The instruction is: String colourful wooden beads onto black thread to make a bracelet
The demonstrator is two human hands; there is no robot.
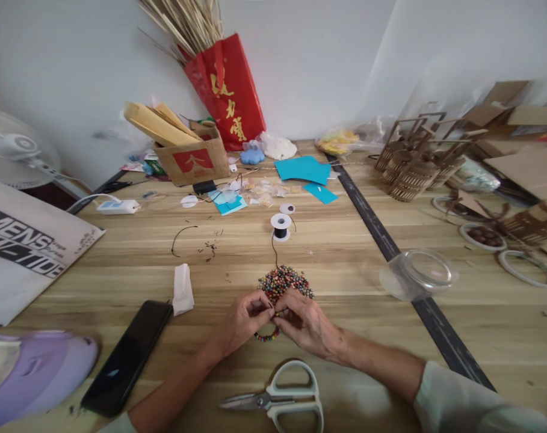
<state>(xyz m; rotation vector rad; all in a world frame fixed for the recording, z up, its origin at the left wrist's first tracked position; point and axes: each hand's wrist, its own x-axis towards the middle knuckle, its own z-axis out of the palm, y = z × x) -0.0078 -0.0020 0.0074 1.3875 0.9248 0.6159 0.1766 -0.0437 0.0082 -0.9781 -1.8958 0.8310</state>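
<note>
Head view. Both forearms are seen entering from the bottom edge and converging over the pale wooden tabletop (345, 252). The left hand (244, 319) is held knuckles-up, its fingers curled inward and pinched shut on a strand of small multicoloured beads (266, 337). The right hand (307, 323) is set opposite with the wrist bent, and its fingertips are closed on the same strand. The two hands are met at the fingertips. The strand is seen as a short loop under the hands, near the table's front. A heap of loose multicoloured beads (286, 280) is noted just beyond the hands. A white spool of black thread (281, 227) is stood further back. Grey-handled scissors (280, 400) are laid between the forearms.
</note>
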